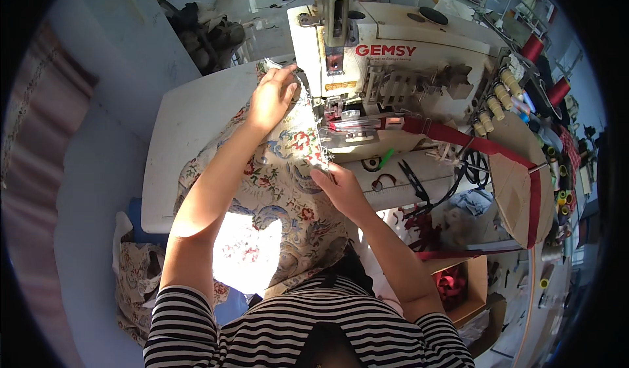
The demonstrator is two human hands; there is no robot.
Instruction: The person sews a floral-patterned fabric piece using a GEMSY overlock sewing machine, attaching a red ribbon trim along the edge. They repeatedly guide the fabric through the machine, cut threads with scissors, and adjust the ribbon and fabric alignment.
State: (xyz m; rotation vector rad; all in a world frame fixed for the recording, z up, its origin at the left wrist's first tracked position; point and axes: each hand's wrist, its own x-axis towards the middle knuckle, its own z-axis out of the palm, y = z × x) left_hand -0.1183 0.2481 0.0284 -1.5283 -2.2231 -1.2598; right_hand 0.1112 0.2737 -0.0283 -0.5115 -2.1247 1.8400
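Note:
A cream tapestry fabric (268, 152) patterned with red flowers and blue scrolls drapes over the sewing table's edge and down into my lap. Its raw, fraying right edge runs alongside the sewing machine (400, 60). Near the far end of the cloth, my left hand (270, 99) lies on top with its fingers extended, left of the needle area. Closer to me, my right hand (339, 188) pinches the frayed edge, thumb on top and the other fingers partly hidden. Red binding tape (452, 137) feeds into a metal folder (392, 123) beside the presser foot (334, 109).
Black scissors (414, 179) and a green strip (386, 158) lie on the machine bed, right of my right hand. A cardboard reel (517, 191) carries the red tape. Thread cones (501, 96) stand at the right. More floral fabric (137, 279) hangs at the lower left.

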